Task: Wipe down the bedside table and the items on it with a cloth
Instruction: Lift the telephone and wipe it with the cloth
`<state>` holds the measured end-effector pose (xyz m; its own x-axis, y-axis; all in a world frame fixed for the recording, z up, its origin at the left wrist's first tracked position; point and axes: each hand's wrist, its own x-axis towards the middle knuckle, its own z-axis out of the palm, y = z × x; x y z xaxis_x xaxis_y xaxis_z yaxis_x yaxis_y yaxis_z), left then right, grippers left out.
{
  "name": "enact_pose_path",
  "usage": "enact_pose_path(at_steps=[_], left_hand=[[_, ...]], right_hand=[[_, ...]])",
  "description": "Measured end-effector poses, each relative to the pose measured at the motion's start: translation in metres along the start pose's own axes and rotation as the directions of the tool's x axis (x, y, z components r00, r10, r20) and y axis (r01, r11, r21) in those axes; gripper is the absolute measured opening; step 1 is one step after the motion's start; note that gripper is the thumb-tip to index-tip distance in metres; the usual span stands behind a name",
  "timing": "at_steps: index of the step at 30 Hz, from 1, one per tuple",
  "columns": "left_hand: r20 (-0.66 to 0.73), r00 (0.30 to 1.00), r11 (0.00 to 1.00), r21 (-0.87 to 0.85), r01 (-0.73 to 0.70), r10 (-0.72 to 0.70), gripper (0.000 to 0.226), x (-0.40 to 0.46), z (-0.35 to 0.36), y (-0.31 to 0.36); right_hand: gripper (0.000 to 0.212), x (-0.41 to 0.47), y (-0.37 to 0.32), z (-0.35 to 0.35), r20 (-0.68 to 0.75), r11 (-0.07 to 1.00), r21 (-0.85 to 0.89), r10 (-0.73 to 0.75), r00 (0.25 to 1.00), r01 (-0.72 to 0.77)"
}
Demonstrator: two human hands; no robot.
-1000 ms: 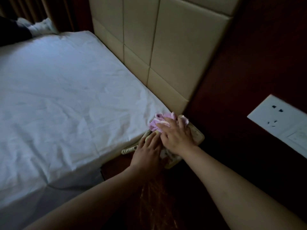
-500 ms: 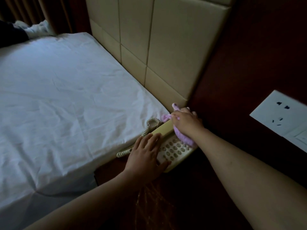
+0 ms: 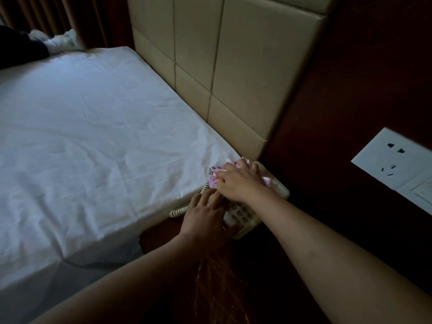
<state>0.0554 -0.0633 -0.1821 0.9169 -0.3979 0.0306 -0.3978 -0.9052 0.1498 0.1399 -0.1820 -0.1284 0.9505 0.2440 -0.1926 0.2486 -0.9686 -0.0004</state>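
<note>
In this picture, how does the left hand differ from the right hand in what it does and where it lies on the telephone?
The right hand presses a pink cloth onto the far part of the telephone; the left hand holds no cloth. The left hand lies flat with straight fingers at the near edge by the keypad, close to the coiled cord; the right hand's fingers bend over the cloth. Both hands touch the telephone.
</note>
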Motion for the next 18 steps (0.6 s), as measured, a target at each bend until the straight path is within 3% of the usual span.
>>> enact_pose_path(at_steps=[3,5,8,13,18], left_hand=[[0.025,0.999,1.000,-0.010,-0.027,0.028,0.097,0.003,-0.009,-0.003],[0.059,0.996,0.998,0.011,-0.067,0.066,0.099,-0.001,-0.011,-0.008],[0.118,0.989,0.994,0.049,-0.095,0.089,0.095,-0.017,-0.008,-0.019],[0.162,0.986,0.999,0.021,-0.034,0.031,0.086,-0.035,-0.013,-0.029],[0.064,0.987,0.986,-0.077,0.151,-0.146,0.115,-0.041,-0.025,-0.051]], right_hand=[[0.046,0.004,-0.009,-0.015,0.137,1.000,0.024,-0.013,0.990,0.010],[0.044,0.003,-0.013,-0.014,0.145,0.997,0.002,-0.082,0.986,0.082],[0.045,-0.001,0.000,0.006,0.024,0.990,0.041,-0.135,0.991,0.134],[0.032,-0.004,0.024,0.025,-0.207,0.978,0.174,0.147,0.967,-0.111],[0.039,-0.044,-0.021,0.024,-0.220,0.980,0.188,0.101,0.970,-0.060]])
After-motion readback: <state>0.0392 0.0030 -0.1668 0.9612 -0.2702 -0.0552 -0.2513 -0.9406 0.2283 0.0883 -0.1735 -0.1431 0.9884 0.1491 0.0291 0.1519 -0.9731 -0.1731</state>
